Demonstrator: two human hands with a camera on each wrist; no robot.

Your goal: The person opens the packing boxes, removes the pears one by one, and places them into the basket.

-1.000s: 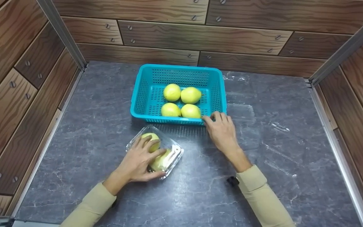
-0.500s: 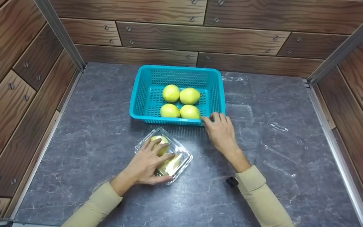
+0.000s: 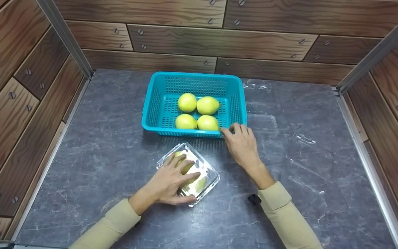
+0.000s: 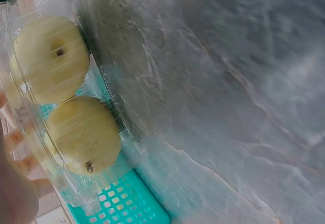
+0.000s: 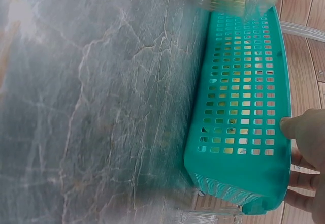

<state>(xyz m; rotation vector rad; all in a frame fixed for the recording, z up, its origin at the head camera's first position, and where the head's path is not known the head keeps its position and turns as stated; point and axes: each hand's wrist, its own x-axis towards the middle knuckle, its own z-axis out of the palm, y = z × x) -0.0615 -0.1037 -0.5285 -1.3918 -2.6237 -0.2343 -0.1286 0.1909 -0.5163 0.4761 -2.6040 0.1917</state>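
Observation:
My left hand lies over a clear plastic clamshell box, fingers spread across its lid and thumb at the near edge. Two yellow-green fruits, each with a dark spot at its end, show through the plastic in the left wrist view. My right hand pinches the near right corner of a turquoise plastic basket, thumb on one side of the rim and fingers on the other. Several more yellow-green fruits sit inside that basket, grouped toward its middle and near wall.
Transparent plastic pieces lie on the dark marbled tabletop right of the basket, showing mostly as glare lines. Wood-patterned walls enclose the back and both sides, with metal corner posts.
My left hand has slid the clamshell box to the right and slightly toward me, below the basket. The right hand keeps its hold on the basket, which stays in place.

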